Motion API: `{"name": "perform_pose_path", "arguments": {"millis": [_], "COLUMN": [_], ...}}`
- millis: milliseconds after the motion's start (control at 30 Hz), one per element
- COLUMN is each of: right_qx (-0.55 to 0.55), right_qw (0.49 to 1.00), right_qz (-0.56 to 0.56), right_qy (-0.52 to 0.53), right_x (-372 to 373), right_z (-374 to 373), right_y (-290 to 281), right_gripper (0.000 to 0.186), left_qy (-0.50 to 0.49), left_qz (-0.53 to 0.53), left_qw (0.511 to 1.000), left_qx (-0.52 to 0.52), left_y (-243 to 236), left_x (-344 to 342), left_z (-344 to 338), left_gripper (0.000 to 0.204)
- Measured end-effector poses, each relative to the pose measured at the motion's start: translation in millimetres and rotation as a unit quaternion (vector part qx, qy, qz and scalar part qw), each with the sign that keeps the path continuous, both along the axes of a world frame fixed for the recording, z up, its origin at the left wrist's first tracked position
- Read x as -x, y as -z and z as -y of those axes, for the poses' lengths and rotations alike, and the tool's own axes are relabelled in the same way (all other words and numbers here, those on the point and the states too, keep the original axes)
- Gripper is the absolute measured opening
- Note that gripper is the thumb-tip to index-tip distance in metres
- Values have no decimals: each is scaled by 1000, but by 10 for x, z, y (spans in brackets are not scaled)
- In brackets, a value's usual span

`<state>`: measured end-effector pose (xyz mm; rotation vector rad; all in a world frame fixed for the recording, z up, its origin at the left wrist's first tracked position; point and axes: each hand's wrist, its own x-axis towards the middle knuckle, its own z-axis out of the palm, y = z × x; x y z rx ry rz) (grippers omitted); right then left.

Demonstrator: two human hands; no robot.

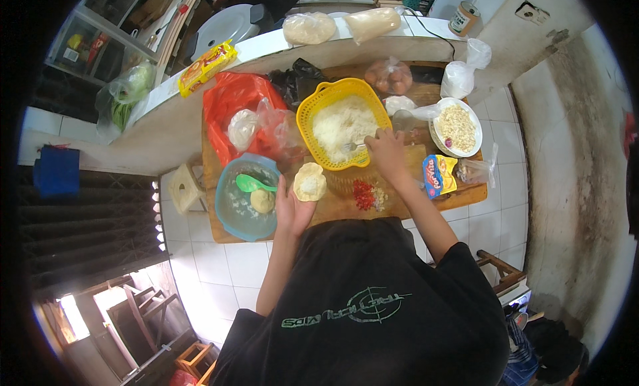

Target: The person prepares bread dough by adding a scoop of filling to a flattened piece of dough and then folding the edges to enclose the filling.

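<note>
A flat round of pale dough (309,182) with a small white heap in its middle rests on the fingers of my left hand (293,205). My right hand (387,151) grips a fork (353,146), its tines in the shredded white filling (343,125). That filling lies in a yellow plastic basket (307,106) at the middle of the table. Beside my left hand stands a blue basin (227,206) with a green spoon (253,183) and a ball of dough (262,201) inside.
On the wooden table (326,211) lie chopped red chillies (364,194) and a blue-and-yellow packet (439,175). A white bowl of pale pieces (457,129) stands at right. Behind are a red plastic bag (233,93) and a bag of eggs (389,75), below a tiled ledge (266,47).
</note>
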<state>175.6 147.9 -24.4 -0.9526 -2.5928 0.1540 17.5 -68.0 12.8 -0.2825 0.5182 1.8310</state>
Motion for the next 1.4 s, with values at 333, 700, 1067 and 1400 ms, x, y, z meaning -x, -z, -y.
{"name": "perform_pose_path", "arguments": {"millis": [333,700,1067,1400], "right_qx": [-14,37,77,167], "right_qw": [1000,998,995,981], "right_qz": [-20,-21,-37,-94], "right_qy": [1,-37,-56,-15], "right_x": [47,68,104,46], "right_z": [-7,7,16,-148], "right_y": [-98,10,18,-24], "right_gripper": [6,5,8,9], "left_qy": [-9,-18,-11,-27], "left_qz": [13,5,21,7], "left_qw": [1000,1000,1000,999], "left_qx": [-1,5,-9,15], "left_y": [24,10,31,52], "left_x": [27,17,11,42], "left_z": [59,107,113,126], "left_gripper": [66,65,65,66]}}
